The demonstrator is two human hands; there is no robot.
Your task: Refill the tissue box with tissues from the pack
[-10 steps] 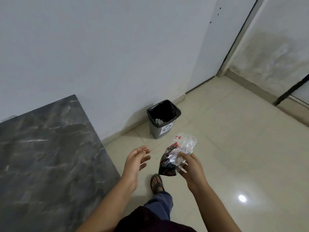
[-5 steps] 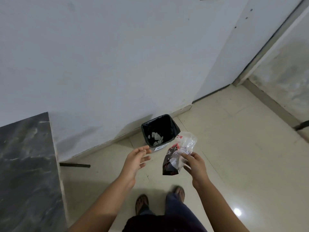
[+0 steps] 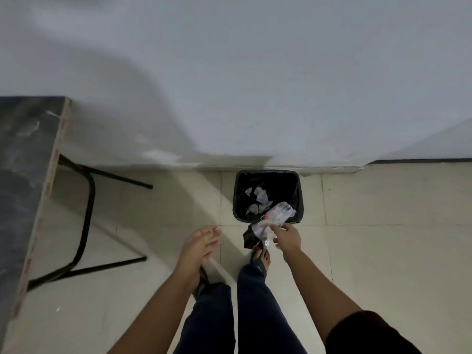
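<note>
My right hand [image 3: 287,237] pinches an empty crumpled plastic tissue wrapper [image 3: 268,224], clear with black and red print. Its upper end hangs over the front rim of a small black-lined waste bin [image 3: 298,198] on the floor by the wall. Crumpled white paper lies inside the bin. My left hand [image 3: 201,242] hovers to the left of the wrapper with fingers spread, holding nothing. The tissue box is not in view.
A dark marble-look table [image 3: 25,169] with black metal legs [image 3: 86,215] stands at the left. A white wall [image 3: 255,85] runs behind the bin. My feet and dark trousers [image 3: 245,302] are on the pale tiled floor [image 3: 383,238] just in front of the bin.
I have stepped closer to the bin and now look down on it. My right hand has carried the wrapper forward until it overhangs the bin's rim. The left hand stays open.
</note>
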